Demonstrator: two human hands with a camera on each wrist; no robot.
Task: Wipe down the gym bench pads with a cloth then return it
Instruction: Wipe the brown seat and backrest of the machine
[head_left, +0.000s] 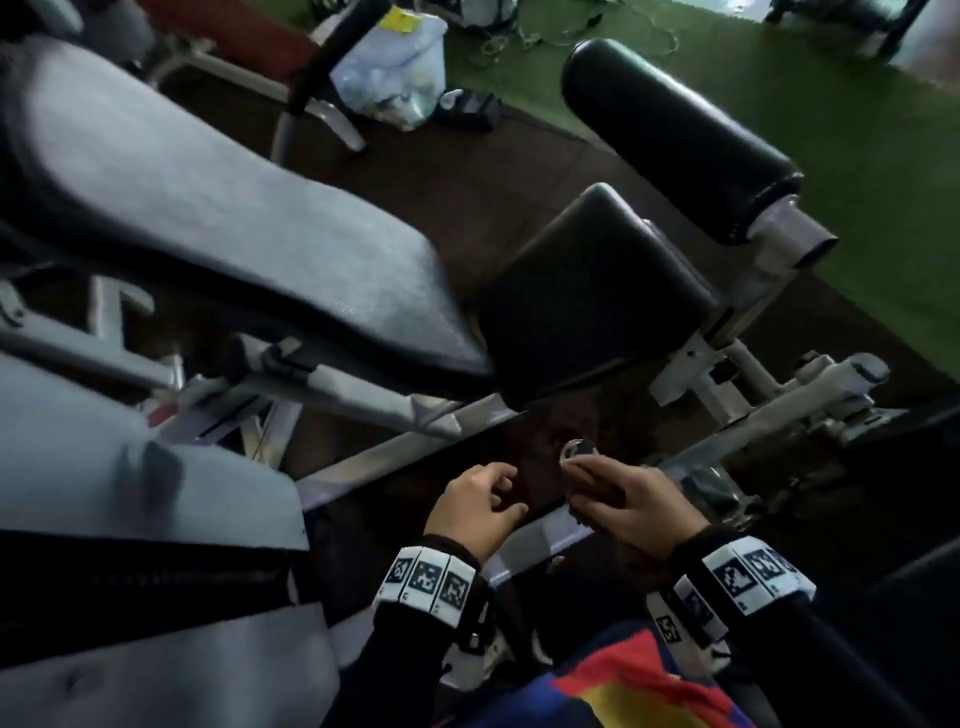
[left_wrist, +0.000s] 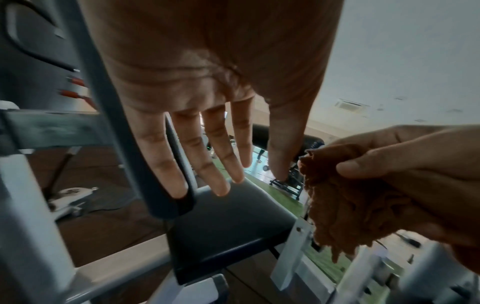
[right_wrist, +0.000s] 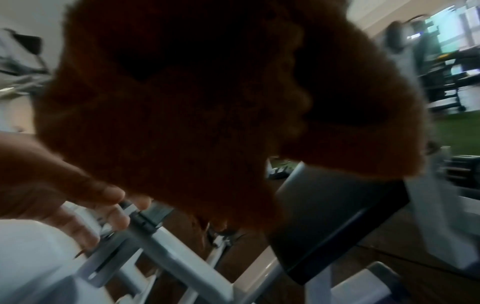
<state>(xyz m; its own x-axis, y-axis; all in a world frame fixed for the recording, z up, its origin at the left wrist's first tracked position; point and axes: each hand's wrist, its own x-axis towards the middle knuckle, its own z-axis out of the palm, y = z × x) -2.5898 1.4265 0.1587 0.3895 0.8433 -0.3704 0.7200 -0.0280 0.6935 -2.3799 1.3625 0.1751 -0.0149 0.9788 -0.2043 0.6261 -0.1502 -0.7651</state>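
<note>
Low beside the metal bench frame (head_left: 363, 457), the right hand (head_left: 628, 504) grips a bunched, fuzzy brown cloth (left_wrist: 345, 197), fingers curled round it. Just left of it the left hand (head_left: 475, 506) hangs empty with fingers relaxed. Beyond both hands sits the smooth, square black seat pad (head_left: 592, 291).

Both forearms wore long black sleeves (head_left: 400, 670). Around each wrist ran a band of white tiles (head_left: 428, 579) printed with black square-patterned markers — three faced the head camera on the left, and more wrapped the right wrist (head_left: 748, 574). Both hands were bare. Below, a garment (head_left: 639, 691) showed blocks of red, yellow and dark blue.
</note>
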